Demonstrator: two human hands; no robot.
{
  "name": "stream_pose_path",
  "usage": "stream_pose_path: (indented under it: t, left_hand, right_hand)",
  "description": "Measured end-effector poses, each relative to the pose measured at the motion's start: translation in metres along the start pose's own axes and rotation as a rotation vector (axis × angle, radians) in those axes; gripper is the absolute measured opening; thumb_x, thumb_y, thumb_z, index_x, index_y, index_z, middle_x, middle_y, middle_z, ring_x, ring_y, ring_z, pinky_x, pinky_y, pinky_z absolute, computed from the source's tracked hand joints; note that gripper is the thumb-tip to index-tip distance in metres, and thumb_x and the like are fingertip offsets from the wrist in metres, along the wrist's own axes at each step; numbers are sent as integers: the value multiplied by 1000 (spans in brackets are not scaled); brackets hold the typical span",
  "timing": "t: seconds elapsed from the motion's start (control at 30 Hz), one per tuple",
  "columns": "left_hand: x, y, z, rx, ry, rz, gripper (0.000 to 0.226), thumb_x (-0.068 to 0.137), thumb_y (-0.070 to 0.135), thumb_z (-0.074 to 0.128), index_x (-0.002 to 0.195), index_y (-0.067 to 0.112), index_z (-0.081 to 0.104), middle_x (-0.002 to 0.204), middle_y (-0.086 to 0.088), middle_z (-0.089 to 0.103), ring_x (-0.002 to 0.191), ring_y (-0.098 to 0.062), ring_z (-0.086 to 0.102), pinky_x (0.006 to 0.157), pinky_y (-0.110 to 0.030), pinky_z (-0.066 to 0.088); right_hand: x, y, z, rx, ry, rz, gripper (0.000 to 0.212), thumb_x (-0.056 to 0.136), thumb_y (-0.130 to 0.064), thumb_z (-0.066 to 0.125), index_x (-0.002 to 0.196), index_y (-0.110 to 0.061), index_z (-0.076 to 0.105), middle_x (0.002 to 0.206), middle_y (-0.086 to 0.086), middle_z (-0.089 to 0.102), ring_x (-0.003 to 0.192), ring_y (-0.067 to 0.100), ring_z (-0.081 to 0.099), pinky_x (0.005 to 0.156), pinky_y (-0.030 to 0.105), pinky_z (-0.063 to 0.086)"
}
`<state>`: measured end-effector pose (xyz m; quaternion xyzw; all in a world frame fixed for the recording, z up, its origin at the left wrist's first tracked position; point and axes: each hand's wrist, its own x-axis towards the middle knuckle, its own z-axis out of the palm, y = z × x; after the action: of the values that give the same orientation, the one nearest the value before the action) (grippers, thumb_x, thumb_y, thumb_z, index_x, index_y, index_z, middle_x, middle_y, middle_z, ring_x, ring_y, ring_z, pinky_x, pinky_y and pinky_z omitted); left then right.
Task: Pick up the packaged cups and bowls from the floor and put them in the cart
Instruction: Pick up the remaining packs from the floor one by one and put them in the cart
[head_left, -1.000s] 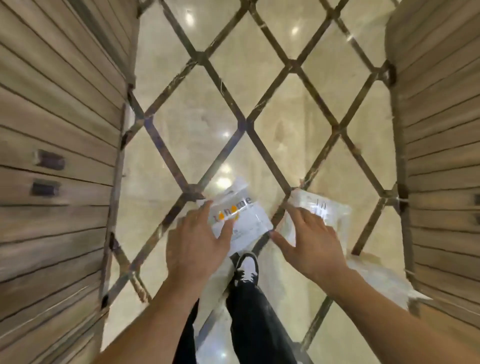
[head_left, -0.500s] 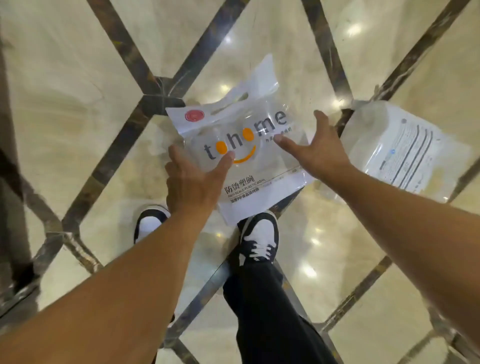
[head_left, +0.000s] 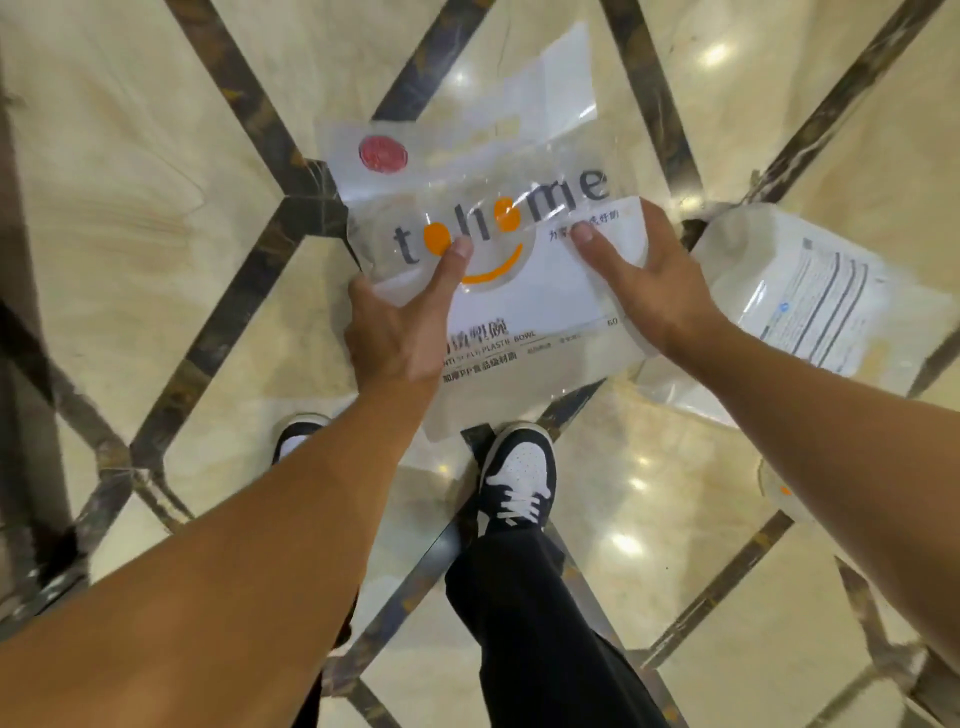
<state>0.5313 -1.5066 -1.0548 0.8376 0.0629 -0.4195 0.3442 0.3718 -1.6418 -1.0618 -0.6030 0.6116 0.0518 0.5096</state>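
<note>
Gripping the bowl package (head_left: 519, 291) from both sides in the head view, I am looking straight down at it. My left hand (head_left: 400, 332) is clamping its left edge, thumb pressing on the printed front near an orange dot, the other fingers wrapping behind the plastic. My right hand (head_left: 644, 291) is grasping the right edge, thumb lying on the white panel, fingers curling over the far side. The package is sitting between my 2 hands, above the marble floor (head_left: 156, 208) with its dark diagonal strips; whether it is touching the floor I cannot tell. Just beside my right wrist, a second package (head_left: 810, 301) is lying on the floor, printed side up. Below the package, my 2 black-and-white sneakers (head_left: 519, 473) are standing on the tiles. No other view is showing this moment.
</note>
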Motion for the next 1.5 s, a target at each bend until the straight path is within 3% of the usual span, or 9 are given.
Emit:
stream_pose_path:
  t: [0.1,0.23,0.43,0.6,0.8,1.1,1.2,1.33,1.5]
  left_hand:
    - [-28,62,-16,-27,42,132,89,75,70,77,146,27,45,137,1,57,122,-19,57,97,-34,49]
    - [-82,155,-46,-68,49,297,88,70,74,78,139,27,50,128,5,64,112,-16,66,97,-36,55]
    - [-219,322,-94,-75,-84,515,70,78,66,78,131,29,53,108,16,67,93,1,65,72,-19,49]
    - [-371,447,-138,-65,-253,725,63,80,65,76,125,29,52,107,12,64,92,1,61,67,-19,42]
    - [-539,512,-190,-58,-473,955,80,69,71,81,130,26,56,109,12,68,100,-13,69,90,-36,56]
    - [-771,472,-217,117,-965,1147,68,75,64,82,122,22,57,109,9,68,98,-15,67,80,-29,49]
    - [-843,430,-220,188,-1132,1196,64,76,63,81,122,26,56,115,7,67,104,-18,64,86,-31,45]
    - [-929,362,-222,234,-1311,1239,95,54,87,79,125,26,64,115,6,76,104,-19,73,97,-45,57]
    - [-1034,247,-253,313,-1496,1313,78,73,72,78,125,19,53,117,1,66,108,-23,65,82,-37,51]
  right_hand:
    - [-21,-52,-34,111,77,-63,69,89,-68,65,145,-34,47,120,-17,66,106,-2,63,82,17,50]
    - [-73,-134,-102,197,170,-129,61,91,-66,63,142,-36,46,109,-26,60,96,-12,57,67,5,44]
    - [-200,-251,-235,313,376,-252,55,86,-72,65,133,-48,53,111,-26,70,103,-5,66,86,19,49]
    - [-345,-339,-353,363,607,-338,44,88,-71,63,125,-50,53,105,-32,67,94,-17,60,70,7,41]
    - [-533,-373,-418,465,980,-340,64,78,-80,63,134,-51,53,119,-26,69,117,7,65,102,38,49]
    - [-801,-323,-420,568,1468,-170,46,89,-66,65,127,-44,53,102,-35,61,98,2,63,76,23,43]
    - [-880,-286,-408,615,1595,-89,50,89,-65,65,130,-40,52,110,-25,65,108,11,64,79,29,43]
    - [-985,-236,-382,623,1738,13,51,90,-65,65,131,-39,48,115,-17,62,111,15,60,89,36,43]
    - [-1113,-160,-335,590,1880,108,57,87,-73,62,130,-39,49,114,-22,63,114,17,62,93,41,47]
